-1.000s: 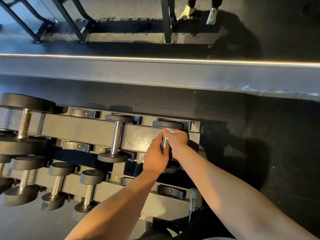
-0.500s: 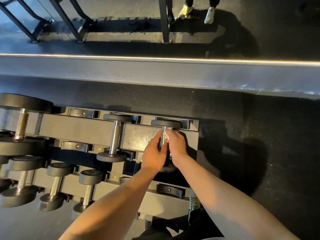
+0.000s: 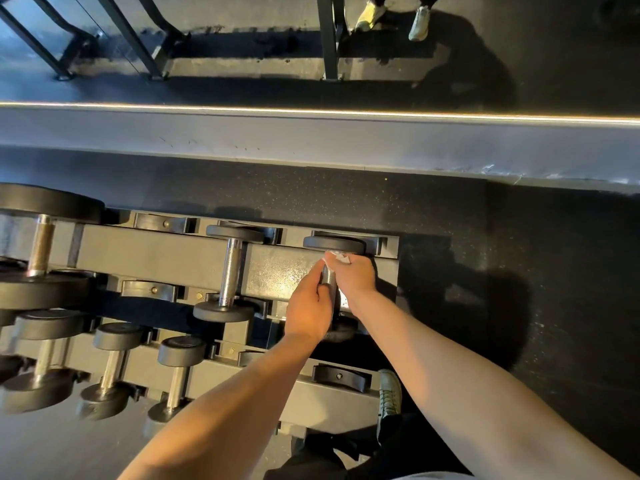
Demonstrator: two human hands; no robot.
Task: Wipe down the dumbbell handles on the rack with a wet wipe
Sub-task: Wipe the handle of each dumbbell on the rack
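Wrapping handle [image 3: 328,279], wipe [image 3: 341,257] under right fingers [image 3: 343,270]

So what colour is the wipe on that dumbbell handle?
White; head view shows the wipe in the right hand against the handle.

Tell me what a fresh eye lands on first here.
The two bare forearms converging mid-frame: the left hand holds the handle of the rightmost dumbbell on the upper tier of the rack, while the right hand grips a white wet wipe around it. Next, the bright light strip across the ledge behind, and someone's pale shoes top centre.
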